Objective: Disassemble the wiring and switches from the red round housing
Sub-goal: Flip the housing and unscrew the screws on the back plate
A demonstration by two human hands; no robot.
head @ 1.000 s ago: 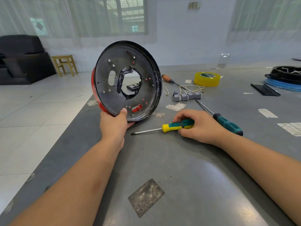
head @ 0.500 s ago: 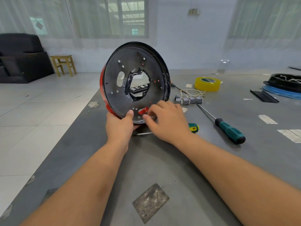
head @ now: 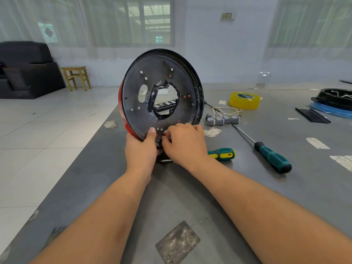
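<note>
- The red round housing (head: 162,96) stands on edge near the table's (head: 209,197) left border, its black flat face turned toward the camera and a strip of red shell showing along its left rim.
- That black face has a ragged central opening, an oval hole to the left of it, and small round holes scattered about; some show red through them.
- The left hand (head: 142,151) holds the housing's bottom edge, thumb pressed on the black face and fingers curled behind the rim, so this grip is clamped on the housing.
- The right hand (head: 185,143) sits just right of the left one at the housing's lower edge, fingers curled with the tips against the black face beside a small red part; whether they pinch anything I cannot tell.
- A green and yellow screwdriver (head: 222,154) lies on the table just below and right of the housing, its shaft running under the right hand.
- A row of 4 small grey switches (head: 222,119) with thin pale wires (head: 227,110) lies on the table right of the housing, apart from it.
- A longer screwdriver with a teal and black handle (head: 272,158) lies farther right of the housing.
- A roll of yellow tape (head: 244,100) sits beyond the switches, right of the housing.
- A black round part on a blue ring (head: 332,103) rests far right of the housing, at the frame's edge.
- A wooden stool (head: 76,78) and a dark sofa (head: 26,71) stand on the floor, left of the housing.
</note>
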